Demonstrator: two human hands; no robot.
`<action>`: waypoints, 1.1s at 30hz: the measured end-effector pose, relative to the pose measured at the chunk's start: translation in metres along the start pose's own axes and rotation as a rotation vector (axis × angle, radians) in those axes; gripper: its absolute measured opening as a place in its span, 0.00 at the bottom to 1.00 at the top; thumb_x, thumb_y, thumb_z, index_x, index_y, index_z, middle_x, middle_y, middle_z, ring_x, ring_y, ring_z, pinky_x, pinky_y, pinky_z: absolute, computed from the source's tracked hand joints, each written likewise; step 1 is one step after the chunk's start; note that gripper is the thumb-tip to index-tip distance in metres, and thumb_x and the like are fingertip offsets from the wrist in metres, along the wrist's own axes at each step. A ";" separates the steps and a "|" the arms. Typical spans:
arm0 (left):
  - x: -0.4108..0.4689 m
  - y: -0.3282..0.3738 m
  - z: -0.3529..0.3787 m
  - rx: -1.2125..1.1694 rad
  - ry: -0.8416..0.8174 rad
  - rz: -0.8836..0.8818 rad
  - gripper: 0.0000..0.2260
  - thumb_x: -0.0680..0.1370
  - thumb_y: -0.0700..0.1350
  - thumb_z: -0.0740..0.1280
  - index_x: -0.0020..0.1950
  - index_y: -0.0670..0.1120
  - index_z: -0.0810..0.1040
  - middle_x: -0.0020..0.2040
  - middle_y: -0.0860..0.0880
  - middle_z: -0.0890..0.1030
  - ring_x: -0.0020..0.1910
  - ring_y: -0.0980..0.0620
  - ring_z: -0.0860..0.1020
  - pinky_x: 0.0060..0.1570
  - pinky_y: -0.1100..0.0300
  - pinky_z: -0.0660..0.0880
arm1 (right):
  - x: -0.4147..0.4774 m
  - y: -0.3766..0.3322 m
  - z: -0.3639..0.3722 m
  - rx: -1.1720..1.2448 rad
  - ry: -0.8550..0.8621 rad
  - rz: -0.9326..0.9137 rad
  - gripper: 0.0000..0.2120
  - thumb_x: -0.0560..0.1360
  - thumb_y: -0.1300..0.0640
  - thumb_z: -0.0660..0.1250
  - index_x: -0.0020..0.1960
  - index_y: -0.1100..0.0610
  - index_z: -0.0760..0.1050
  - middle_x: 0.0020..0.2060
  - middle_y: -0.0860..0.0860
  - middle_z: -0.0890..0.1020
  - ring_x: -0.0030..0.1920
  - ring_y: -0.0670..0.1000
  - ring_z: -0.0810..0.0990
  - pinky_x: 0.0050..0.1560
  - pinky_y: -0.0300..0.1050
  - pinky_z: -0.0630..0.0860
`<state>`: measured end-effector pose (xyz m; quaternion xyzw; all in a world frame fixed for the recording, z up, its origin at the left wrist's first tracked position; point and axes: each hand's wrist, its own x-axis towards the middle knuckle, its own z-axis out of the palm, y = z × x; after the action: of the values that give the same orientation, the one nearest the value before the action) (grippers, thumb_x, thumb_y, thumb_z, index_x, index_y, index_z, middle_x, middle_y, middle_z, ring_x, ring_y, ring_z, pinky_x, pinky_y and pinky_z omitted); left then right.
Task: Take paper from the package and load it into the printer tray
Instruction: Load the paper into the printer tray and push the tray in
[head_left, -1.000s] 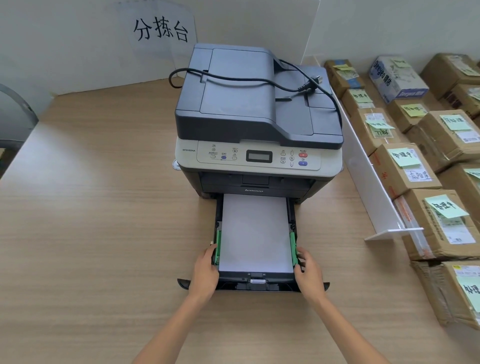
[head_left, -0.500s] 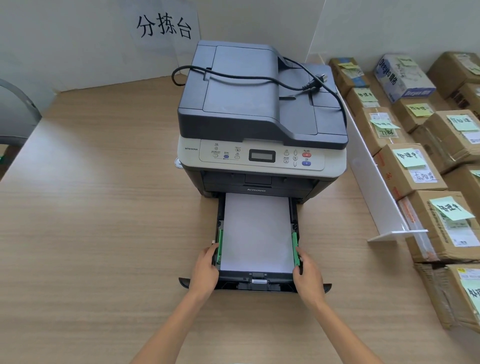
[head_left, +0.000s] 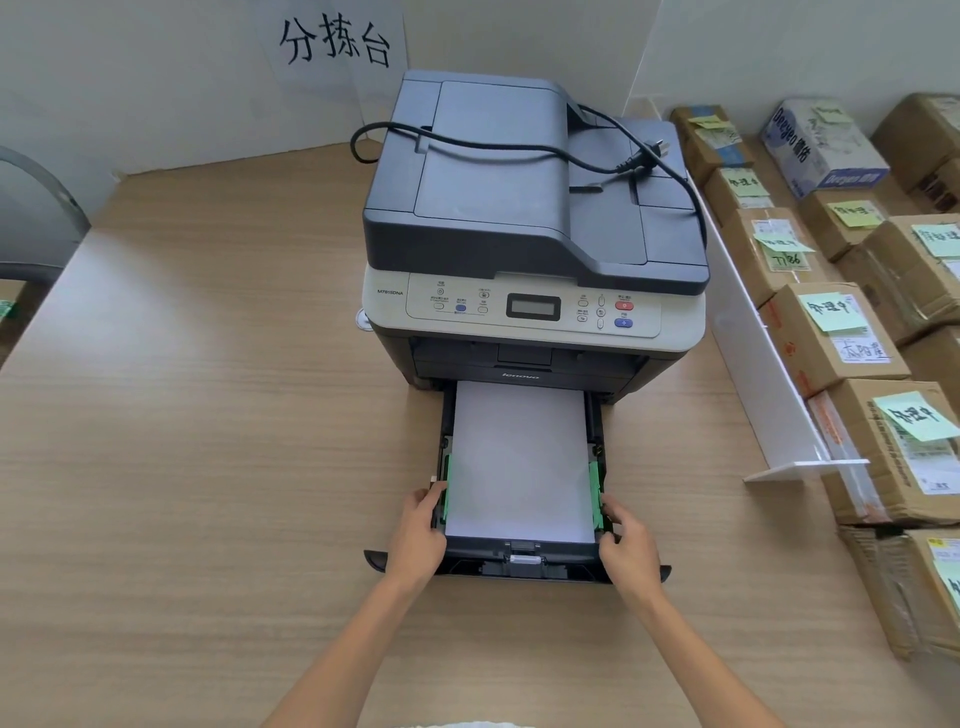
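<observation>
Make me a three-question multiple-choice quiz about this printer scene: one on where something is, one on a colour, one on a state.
1. Where does the power cord lie?
A. On top of the printer
B. On the floor
C. Inside the tray

2. What colour are the side guides beside the paper?
A. Red
B. Green
C. Yellow

3. What state is the paper tray in?
A. Pushed fully in
B. Lying apart from the printer
C. Pulled out, with paper in it

Answers:
1. A, the cord and its plug rest across the printer lid.
2. B, green strips flank the paper, with the left hand and right hand at them.
3. C, the tray sticks out in front, white sheets inside.
</observation>
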<state>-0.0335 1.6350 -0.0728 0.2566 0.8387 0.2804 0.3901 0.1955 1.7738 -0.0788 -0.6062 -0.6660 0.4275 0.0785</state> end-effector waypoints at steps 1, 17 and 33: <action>0.001 -0.001 0.000 0.001 -0.003 -0.004 0.35 0.69 0.27 0.53 0.72 0.54 0.65 0.70 0.48 0.66 0.55 0.47 0.75 0.53 0.48 0.77 | 0.000 0.000 -0.001 0.005 -0.002 0.001 0.29 0.71 0.72 0.56 0.69 0.54 0.68 0.65 0.50 0.75 0.65 0.53 0.73 0.63 0.49 0.72; 0.005 0.008 -0.014 -0.121 -0.090 -0.023 0.31 0.72 0.25 0.52 0.72 0.48 0.66 0.65 0.46 0.69 0.38 0.50 0.73 0.30 0.67 0.70 | -0.003 -0.009 0.000 -0.045 0.002 -0.022 0.25 0.74 0.71 0.56 0.70 0.60 0.65 0.66 0.55 0.74 0.65 0.55 0.72 0.66 0.51 0.70; -0.003 -0.020 -0.076 0.089 -0.048 -0.221 0.12 0.79 0.40 0.59 0.62 0.40 0.73 0.55 0.42 0.77 0.50 0.47 0.76 0.52 0.55 0.71 | -0.006 0.017 -0.072 -0.347 -0.139 0.163 0.11 0.76 0.55 0.63 0.50 0.59 0.81 0.45 0.56 0.85 0.43 0.54 0.83 0.43 0.43 0.75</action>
<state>-0.0963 1.5981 -0.0441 0.1865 0.8638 0.1919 0.4269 0.2545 1.8010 -0.0431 -0.6315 -0.6823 0.3522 -0.1079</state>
